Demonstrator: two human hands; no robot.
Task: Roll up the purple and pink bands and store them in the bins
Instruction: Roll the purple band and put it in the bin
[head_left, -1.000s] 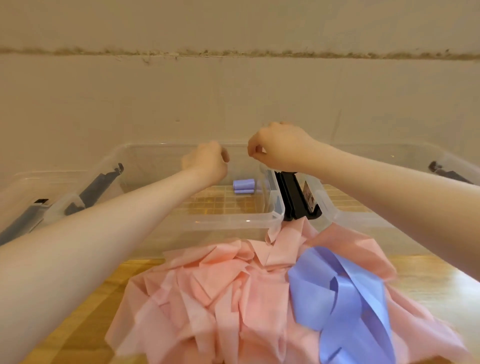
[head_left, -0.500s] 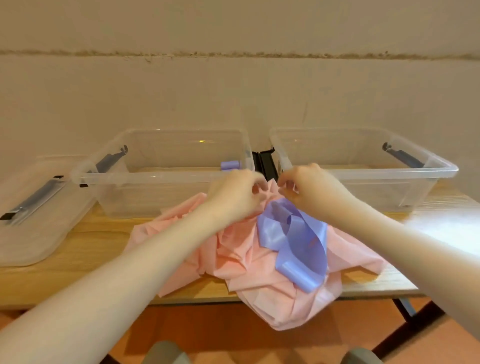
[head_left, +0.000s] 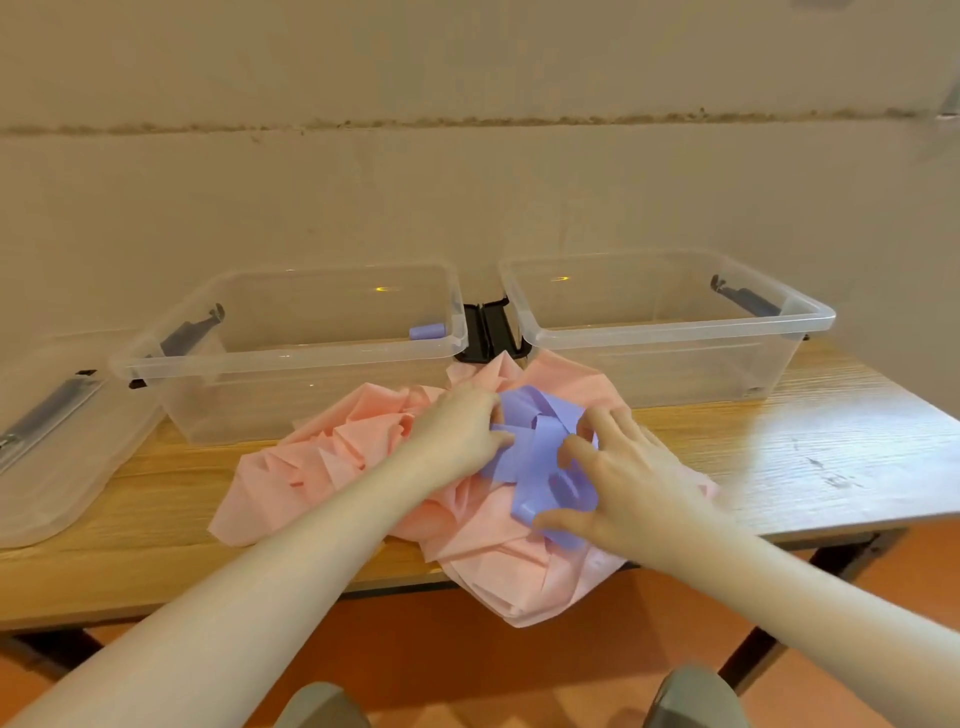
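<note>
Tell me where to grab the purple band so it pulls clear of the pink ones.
Probably pinch the purple band at its loose end near the table's front edge, coming from above. It lies looped on top of the pink bands, so that end should lift free.

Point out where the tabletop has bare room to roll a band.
Bare wood lies right of the pink bands, in front of the right bin. A smaller patch sits between the lid and the pile. The middle is crowded: both hands work the purple band.
</note>
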